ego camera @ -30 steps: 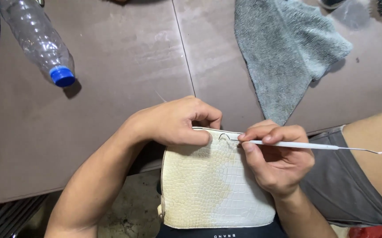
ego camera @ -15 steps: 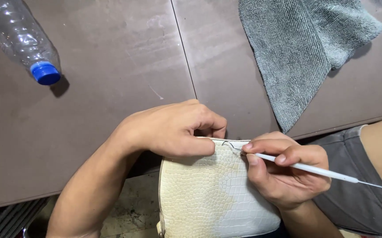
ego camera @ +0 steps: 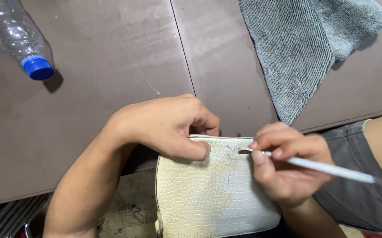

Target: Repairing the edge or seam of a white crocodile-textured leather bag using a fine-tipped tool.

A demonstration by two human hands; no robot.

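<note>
A cream, scale-textured bag (ego camera: 213, 194) rests on my lap, just below the table's edge. My left hand (ego camera: 166, 125) grips its top edge, thumb pressed on the front. My right hand (ego camera: 288, 165) pinches a thin white tool (ego camera: 327, 168) like a pen. The tool's tip meets a small metal piece (ego camera: 244, 151) at the bag's top rim. Its rear end sticks out to the right over my grey shorts (ego camera: 363, 194).
A brown table (ego camera: 111, 66) with a seam down its middle fills the upper view. A clear plastic bottle with a blue cap (ego camera: 16, 37) lies at the upper left. A grey towel (ego camera: 296, 48) lies at the upper right. Tiled floor shows below.
The view has shifted, so the bottle and towel sit higher in frame. My right hand has tilted the tool's rear end downward. Both hands stay at the bag's top edge.
</note>
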